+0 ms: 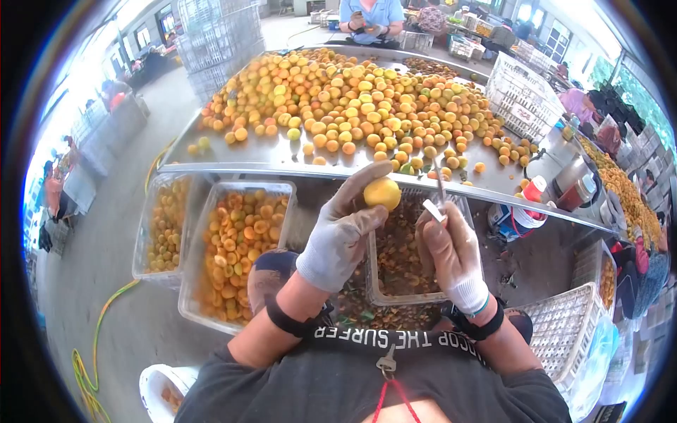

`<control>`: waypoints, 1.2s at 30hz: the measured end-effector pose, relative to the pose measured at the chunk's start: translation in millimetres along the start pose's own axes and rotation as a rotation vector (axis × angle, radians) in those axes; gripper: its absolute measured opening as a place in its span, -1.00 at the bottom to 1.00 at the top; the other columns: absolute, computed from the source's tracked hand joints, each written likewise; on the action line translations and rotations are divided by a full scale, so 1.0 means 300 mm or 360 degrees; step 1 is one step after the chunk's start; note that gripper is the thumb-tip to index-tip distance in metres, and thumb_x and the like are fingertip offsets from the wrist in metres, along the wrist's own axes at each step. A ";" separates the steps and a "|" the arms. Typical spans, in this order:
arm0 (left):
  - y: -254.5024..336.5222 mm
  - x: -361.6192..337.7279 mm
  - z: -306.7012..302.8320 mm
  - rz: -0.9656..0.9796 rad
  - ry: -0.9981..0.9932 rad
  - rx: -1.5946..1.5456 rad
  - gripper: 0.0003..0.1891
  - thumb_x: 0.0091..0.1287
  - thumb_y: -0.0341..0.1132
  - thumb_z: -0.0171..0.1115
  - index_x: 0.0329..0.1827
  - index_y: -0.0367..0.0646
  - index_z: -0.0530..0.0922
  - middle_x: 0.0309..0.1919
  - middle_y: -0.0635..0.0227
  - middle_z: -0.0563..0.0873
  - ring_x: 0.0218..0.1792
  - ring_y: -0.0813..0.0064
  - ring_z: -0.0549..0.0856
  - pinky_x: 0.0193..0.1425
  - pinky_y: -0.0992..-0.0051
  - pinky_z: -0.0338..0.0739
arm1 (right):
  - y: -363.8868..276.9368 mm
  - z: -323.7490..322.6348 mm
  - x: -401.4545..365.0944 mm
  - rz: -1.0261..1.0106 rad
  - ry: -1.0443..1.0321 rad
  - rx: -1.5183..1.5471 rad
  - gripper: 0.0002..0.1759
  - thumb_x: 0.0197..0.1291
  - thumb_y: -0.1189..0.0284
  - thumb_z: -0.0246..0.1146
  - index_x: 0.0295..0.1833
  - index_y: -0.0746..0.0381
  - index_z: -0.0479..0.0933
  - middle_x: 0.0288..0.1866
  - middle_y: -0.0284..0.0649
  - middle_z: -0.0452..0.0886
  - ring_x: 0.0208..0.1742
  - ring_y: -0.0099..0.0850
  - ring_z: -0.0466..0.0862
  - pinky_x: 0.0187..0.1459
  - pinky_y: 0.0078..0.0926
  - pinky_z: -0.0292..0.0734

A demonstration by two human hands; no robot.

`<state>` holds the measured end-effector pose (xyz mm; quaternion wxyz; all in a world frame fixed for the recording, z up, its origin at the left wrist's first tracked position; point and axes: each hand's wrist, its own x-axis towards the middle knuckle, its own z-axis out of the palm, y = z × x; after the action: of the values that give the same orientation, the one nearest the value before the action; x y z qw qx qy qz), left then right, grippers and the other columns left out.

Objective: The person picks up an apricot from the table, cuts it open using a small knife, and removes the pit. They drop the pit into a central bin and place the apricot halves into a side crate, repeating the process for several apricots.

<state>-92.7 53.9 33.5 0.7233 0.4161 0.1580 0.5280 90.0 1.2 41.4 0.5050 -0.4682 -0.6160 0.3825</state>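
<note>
A whole yellow apricot point(381, 193) is held between the thumb and fingers of my left hand point(342, 225), which wears a whitish glove. My right hand point(453, 255), gloved too, grips a small knife point(438, 201) by its white handle, the blade pointing up and away from me. The two hands are apart, above a crate point(409, 299) of pits and scraps. Beyond them, a heap of apricots point(317, 99) covers much of a metal table point(233, 168).
Left of my hands stand a crate of halved apricots point(236, 247) and another fruit-filled crate point(163, 229). White crates point(523, 99) sit at the table's right. A red-capped container point(534, 189) is near its edge. Across the table is a person in blue point(371, 15).
</note>
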 end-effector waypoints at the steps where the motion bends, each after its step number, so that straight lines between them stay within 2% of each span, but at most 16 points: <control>1: 0.003 -0.007 0.022 0.0022 -0.0025 -0.0015 -0.44 0.33 -0.45 0.22 0.43 -0.23 0.37 0.13 0.26 0.63 0.11 0.48 0.59 0.22 0.47 0.44 | -0.003 -0.009 -0.016 -0.0097 0.0043 -0.0271 -0.69 0.44 0.26 0.19 0.00 0.32 0.44 -0.45 -0.30 0.48 -0.45 -0.50 0.47 -0.36 -0.51 0.43; 2: 0.007 -0.014 0.041 0.0018 -0.0040 -0.0006 -0.44 0.33 -0.45 0.22 0.43 -0.23 0.37 0.13 0.26 0.63 0.11 0.48 0.59 0.22 0.47 0.44 | -0.014 -0.011 -0.025 -0.0174 0.0010 -0.0290 -0.71 0.45 0.26 0.19 -0.06 0.32 0.45 -0.50 -0.22 0.44 -0.49 -0.47 0.47 -0.38 -0.47 0.44; 7: 0.015 -0.017 0.057 -0.0088 -0.0272 -0.0023 -0.43 0.35 -0.39 0.21 0.44 -0.24 0.34 0.17 0.21 0.60 0.16 0.45 0.57 0.26 0.42 0.43 | -0.028 -0.036 -0.067 -0.0089 -0.0077 -0.0359 -0.76 0.45 0.31 0.17 -0.07 0.31 0.44 -0.47 -0.10 0.51 -0.47 -0.27 0.54 -0.35 -0.41 0.47; 11: -0.001 -0.026 0.077 -0.0115 -0.0174 -0.0082 -0.43 0.35 -0.39 0.22 0.43 -0.25 0.34 0.17 0.20 0.61 0.17 0.43 0.57 0.28 0.40 0.44 | -0.031 -0.028 -0.078 -0.0097 -0.0073 -0.0370 -0.78 0.44 0.34 0.17 -0.09 0.31 0.42 -0.44 0.00 0.54 -0.46 -0.13 0.59 -0.36 -0.33 0.49; 15: -0.020 -0.028 0.074 -0.0012 -0.0128 -0.0019 -0.42 0.36 -0.42 0.22 0.45 -0.27 0.32 0.15 0.19 0.62 0.17 0.42 0.58 0.30 0.41 0.44 | -0.017 -0.016 -0.082 -0.0063 -0.0063 -0.0486 -0.79 0.43 0.37 0.18 -0.10 0.31 0.40 -0.45 0.04 0.52 -0.45 -0.02 0.58 -0.38 -0.31 0.48; 17: -0.018 -0.030 0.075 0.0037 -0.0102 0.0006 -0.42 0.36 -0.43 0.23 0.46 -0.27 0.31 0.14 0.19 0.62 0.16 0.42 0.58 0.31 0.42 0.43 | -0.011 -0.008 -0.082 -0.0145 -0.0028 -0.0454 -0.80 0.42 0.38 0.19 -0.09 0.30 0.39 -0.49 0.06 0.50 -0.46 0.08 0.55 -0.41 -0.27 0.47; 20: -0.015 -0.031 0.080 0.0098 -0.0086 0.0149 -0.41 0.38 -0.44 0.21 0.47 -0.28 0.29 0.12 0.20 0.63 0.16 0.43 0.58 0.31 0.43 0.42 | -0.004 -0.008 -0.078 -0.0040 -0.0096 -0.0530 -0.81 0.43 0.40 0.17 -0.09 0.29 0.36 -0.53 0.06 0.49 -0.49 0.10 0.54 -0.45 -0.25 0.44; 23: -0.022 -0.033 0.081 0.0068 -0.0058 0.0158 -0.42 0.40 -0.41 0.19 0.47 -0.29 0.29 0.09 0.20 0.63 0.13 0.44 0.58 0.29 0.44 0.43 | 0.026 0.009 -0.075 -0.0076 -0.0099 -0.0446 -0.82 0.40 0.42 0.18 -0.10 0.29 0.36 -0.55 0.07 0.49 -0.49 0.13 0.56 -0.46 -0.19 0.44; 26: -0.036 -0.024 0.075 0.0050 -0.0063 0.0082 -0.47 0.47 -0.30 0.14 0.45 -0.31 0.31 0.06 0.18 0.64 0.10 0.42 0.59 0.27 0.42 0.43 | 0.038 0.023 -0.069 -0.0084 -0.0088 -0.0574 -0.82 0.37 0.44 0.19 -0.07 0.29 0.36 -0.51 0.09 0.53 -0.43 0.15 0.60 -0.43 -0.11 0.46; 27: -0.043 -0.024 0.073 -0.0017 -0.0059 -0.0004 -0.48 0.50 -0.21 0.11 0.42 -0.31 0.34 0.05 0.18 0.65 0.09 0.41 0.59 0.26 0.41 0.44 | 0.039 0.027 -0.067 -0.0077 -0.0083 -0.0571 -0.82 0.37 0.44 0.19 -0.07 0.29 0.36 -0.51 0.09 0.53 -0.43 0.15 0.60 -0.43 -0.11 0.46; 28: -0.052 -0.026 0.068 -0.0085 -0.0052 -0.0089 -0.48 0.53 -0.12 0.07 0.40 -0.31 0.36 0.03 0.18 0.65 0.08 0.41 0.60 0.26 0.40 0.44 | 0.040 0.032 -0.066 -0.0036 -0.0078 -0.0640 -0.82 0.38 0.48 0.14 0.00 0.32 0.37 -0.46 0.06 0.56 -0.40 0.06 0.64 -0.38 -0.20 0.48; 29: -0.080 -0.022 0.053 -0.0090 -0.0054 -0.0088 -0.48 0.53 -0.12 0.07 0.40 -0.31 0.36 0.03 0.18 0.65 0.08 0.41 0.60 0.26 0.40 0.44 | 0.041 0.036 -0.063 0.0000 -0.0075 -0.0712 -0.80 0.40 0.52 0.10 0.07 0.36 0.37 -0.40 0.03 0.58 -0.36 -0.03 0.68 -0.32 -0.29 0.51; 32: -0.158 0.000 0.027 -0.0238 0.0005 -0.0468 -0.43 0.54 0.06 -0.01 0.32 -0.28 0.43 0.02 0.22 0.66 0.04 0.38 0.62 0.25 0.39 0.44 | 0.052 0.064 -0.048 -0.0085 0.0112 -0.0683 -0.82 0.37 0.56 0.09 0.04 0.35 0.37 -0.41 0.05 0.58 -0.35 0.00 0.69 -0.33 -0.24 0.51; 36: -0.158 0.005 0.053 -0.0281 0.0100 -0.0643 -0.46 0.56 0.02 -0.02 0.33 -0.28 0.42 0.01 0.23 0.66 0.03 0.39 0.62 0.23 0.40 0.45 | 0.072 0.066 -0.041 -0.0187 0.0177 -0.0617 -0.86 0.37 0.57 0.09 -0.01 0.34 0.36 -0.44 0.06 0.56 -0.38 -0.01 0.68 -0.36 -0.24 0.50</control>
<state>-51.5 43.9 6.9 0.8301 0.2308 0.1072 0.4962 75.4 -4.8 13.8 0.4602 -0.5404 -0.6753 0.2003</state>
